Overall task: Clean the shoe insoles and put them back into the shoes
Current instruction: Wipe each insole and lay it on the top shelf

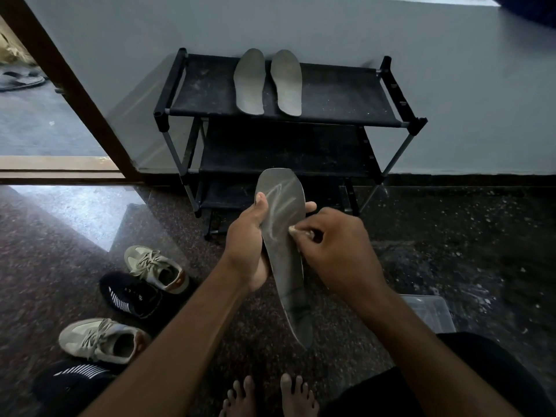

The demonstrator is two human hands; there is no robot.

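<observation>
Status: mid-clean, nothing refitted as far as I can see

Left hand is clamped round the dark insole at its middle, thumb on the face, fingers wrapped behind. It is held up over the floor, toe pointing at the shoe rack. Right hand pinches a small pale wad against the insole's right edge; cloth or wipe, can't tell. Pale streaks cross the forefoot and the heel half looks untouched, so I'd call this one roughly half done

One grey insole and a second grey insole lie side by side mid top shelf, toes at the back edge by the wall. Cleaned or queued, can't tell. Fourth insole not in view

Beige sneaker, other beige sneaker, black sneaker and other black sneaker sit on the floor left of the hands, well apart from the rack. Left to do, my read: finish this one, possibly a fourth, then refit all

Clear tub by the right forearm, contents unclear
</observation>
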